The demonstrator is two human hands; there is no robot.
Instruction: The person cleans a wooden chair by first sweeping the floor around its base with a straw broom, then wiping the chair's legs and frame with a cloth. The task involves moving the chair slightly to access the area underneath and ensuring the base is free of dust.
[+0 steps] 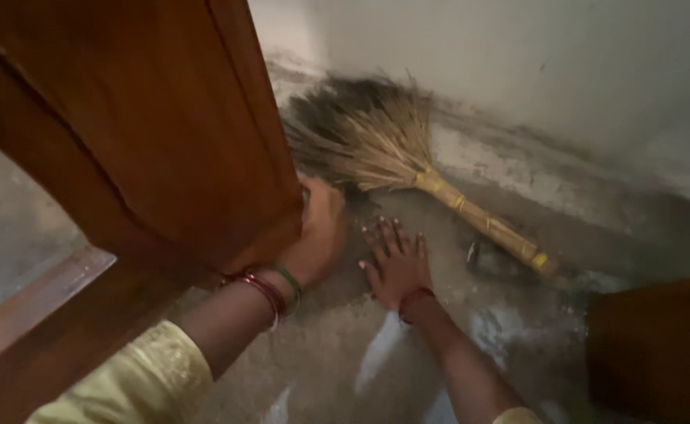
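My left hand grips the lower edge of a brown wooden door, fingers curled around its corner; bangles circle the wrist. My right hand lies flat on the grey concrete floor, fingers spread, holding nothing, with a red thread at the wrist. Just beyond it a straw broom lies on the floor, its bristles fanned toward the wall corner and its bound yellow handle pointing to the right.
A stained white wall meets the floor behind the broom. A wooden door frame or threshold runs at lower left. A brown cloth-covered shape fills the lower right. Pale streaks mark the floor near me.
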